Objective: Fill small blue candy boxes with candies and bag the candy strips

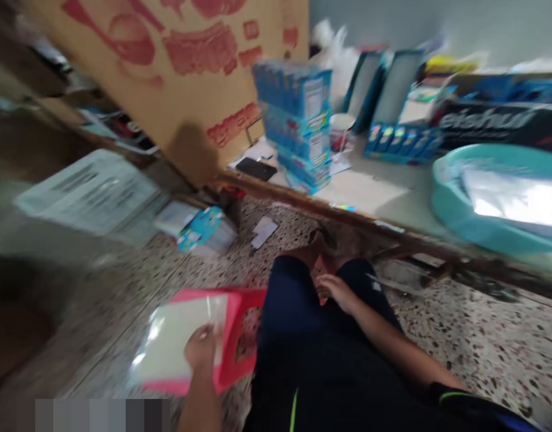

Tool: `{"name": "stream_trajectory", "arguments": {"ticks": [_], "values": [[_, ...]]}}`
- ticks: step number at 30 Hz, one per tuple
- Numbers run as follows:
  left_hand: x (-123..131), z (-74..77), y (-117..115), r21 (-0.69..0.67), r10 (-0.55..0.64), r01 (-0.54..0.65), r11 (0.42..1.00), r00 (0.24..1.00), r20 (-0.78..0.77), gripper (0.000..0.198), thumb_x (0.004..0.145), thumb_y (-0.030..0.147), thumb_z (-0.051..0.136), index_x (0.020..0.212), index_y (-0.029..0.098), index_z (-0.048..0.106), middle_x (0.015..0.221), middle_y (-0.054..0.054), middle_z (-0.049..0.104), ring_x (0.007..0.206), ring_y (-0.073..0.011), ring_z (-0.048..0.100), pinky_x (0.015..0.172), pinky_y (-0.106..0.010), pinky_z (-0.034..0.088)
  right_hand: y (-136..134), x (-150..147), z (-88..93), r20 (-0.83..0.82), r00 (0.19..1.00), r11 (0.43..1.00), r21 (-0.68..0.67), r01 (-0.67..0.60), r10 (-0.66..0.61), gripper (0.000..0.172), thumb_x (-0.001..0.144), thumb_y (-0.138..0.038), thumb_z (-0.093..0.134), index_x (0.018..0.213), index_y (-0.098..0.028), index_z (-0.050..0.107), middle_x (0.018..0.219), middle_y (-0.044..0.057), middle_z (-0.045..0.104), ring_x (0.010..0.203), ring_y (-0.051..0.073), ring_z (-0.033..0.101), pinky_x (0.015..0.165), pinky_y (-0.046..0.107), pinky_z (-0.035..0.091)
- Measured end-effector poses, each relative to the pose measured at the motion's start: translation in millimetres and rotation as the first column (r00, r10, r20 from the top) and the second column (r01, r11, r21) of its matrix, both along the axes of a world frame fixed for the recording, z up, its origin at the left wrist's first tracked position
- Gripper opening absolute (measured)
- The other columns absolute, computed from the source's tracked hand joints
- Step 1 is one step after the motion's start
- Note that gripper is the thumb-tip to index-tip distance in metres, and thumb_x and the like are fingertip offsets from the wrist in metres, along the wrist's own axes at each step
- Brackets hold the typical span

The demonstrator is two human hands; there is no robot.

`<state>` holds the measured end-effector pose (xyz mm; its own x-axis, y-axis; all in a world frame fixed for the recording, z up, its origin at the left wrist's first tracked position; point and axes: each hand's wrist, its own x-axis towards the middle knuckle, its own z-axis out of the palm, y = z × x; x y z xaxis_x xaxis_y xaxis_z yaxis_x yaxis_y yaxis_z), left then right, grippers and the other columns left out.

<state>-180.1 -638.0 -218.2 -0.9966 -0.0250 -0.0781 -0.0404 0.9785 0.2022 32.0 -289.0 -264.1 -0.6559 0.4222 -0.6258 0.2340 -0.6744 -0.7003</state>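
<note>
My left hand is closed on the edge of a clear plastic sleeve with a white sheet, held over a red plastic stool at my left side. My right hand rests between my knees on my dark trousers, fingers curled; motion blur hides whether it holds anything. The whole picture is smeared.
A low table carries a stack of blue boxes, a cup, a black phone, blue display packs and a teal basin. A big cardboard sheet leans at left. Papers and packets lie on the speckled floor.
</note>
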Motion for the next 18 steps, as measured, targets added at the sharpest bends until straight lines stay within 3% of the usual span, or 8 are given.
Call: {"name": "stream_trajectory", "arguments": {"ticks": [4,7,10,12,15,18], "values": [[-2.1,-35.6,-20.9,0.028,0.102,-0.101,0.994,0.995,-0.016,0.023,0.085,0.039,0.058,0.072,0.019,0.056,0.076,-0.003,0.068,0.076,-0.0200,0.064,0.065,-0.027,0.043,-0.1,12.4,-13.2,0.002,1.000,0.999,-0.054,-0.009,0.009,0.031,0.069,-0.031,0.073,0.098,-0.019,0.067,0.084,0.005,0.075,0.077,0.018,0.070,0.075,0.030,0.053],[-3.0,-46.8,-31.8,0.057,0.153,-0.151,0.987,0.988,-0.023,0.034,0.084,0.042,0.058,0.061,0.022,0.042,0.060,0.000,0.051,0.063,-0.0178,0.051,0.060,-0.028,0.034,-0.2,17.9,-16.9,0.003,1.000,0.998,-0.060,-0.019,0.019,0.032,0.070,-0.028,0.072,0.100,-0.019,0.068,0.089,0.007,0.077,0.080,0.019,0.072,0.076,0.029,0.055],[-4.5,-43.1,-38.8,0.114,0.130,-0.129,0.985,0.992,0.002,0.041,0.082,0.038,0.060,0.057,0.023,0.031,0.053,0.004,0.034,0.057,-0.0158,0.038,0.059,-0.029,0.027,-0.6,19.3,-16.1,0.007,1.000,0.999,-0.048,-0.011,0.011,0.028,0.072,-0.028,0.071,0.099,-0.019,0.069,0.091,0.008,0.077,0.080,0.019,0.073,0.074,0.028,0.056],[-7.2,-37.2,-42.9,0.163,0.108,-0.110,0.980,0.994,0.024,0.043,0.081,0.039,0.063,0.057,0.023,0.031,0.052,0.005,0.030,0.057,-0.0151,0.035,0.060,-0.029,0.027,-0.6,18.2,-15.0,0.019,1.000,0.999,-0.041,-0.005,0.006,0.025,0.073,-0.027,0.071,0.097,-0.019,0.070,0.089,0.008,0.077,0.079,0.019,0.073,0.071,0.028,0.056],[-12.0,-29.9,-49.0,0.241,0.111,-0.121,0.963,0.992,0.055,0.033,0.084,0.035,0.060,0.062,0.022,0.041,0.057,0.005,0.039,0.060,-0.0145,0.042,0.061,-0.027,0.033,-0.6,16.8,-14.0,0.039,0.999,0.999,-0.035,-0.011,0.012,0.023,0.074,-0.027,0.071,0.095,-0.018,0.071,0.088,0.009,0.077,0.077,0.020,0.073,0.068,0.028,0.056],[-14.6,-26.4,-55.3,0.290,0.192,-0.199,0.936,0.980,0.052,0.019,0.093,0.026,0.053,0.076,0.018,0.053,0.069,0.003,0.053,0.066,-0.0132,0.052,0.066,-0.026,0.042,-2.4,18.5,-13.4,0.040,0.999,0.999,-0.026,-0.028,0.029,0.026,0.072,-0.029,0.074,0.095,-0.018,0.072,0.090,0.009,0.077,0.080,0.019,0.073,0.071,0.027,0.057]]}}
